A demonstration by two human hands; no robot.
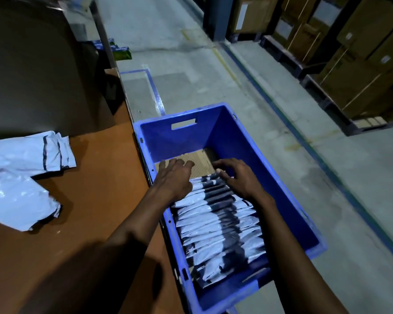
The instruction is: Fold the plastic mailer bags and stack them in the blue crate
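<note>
Folded mailer bags run lengthwise down the blue crate; left hand and right hand press the row's far end, fingers loose, gripping nothing. Unfolded bags wait on the table, nearer the left hand.

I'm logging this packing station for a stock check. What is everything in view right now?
crate: one, blue, beside the table's right edge
folded bags: a packed row, too many to count, white and dark, inside the crate
cardboard sheet: one, tan, on the crate's bottom beyond the row
loose bags: at least two, white with dark strips, on the table at left
table: one, brown, left of the crate
boxes: several, brown, on dark pallets at far right
floor: grey with blue lines
left hand: fingers spread, at the row's far end
right hand: fingers resting on the row's far end
</note>
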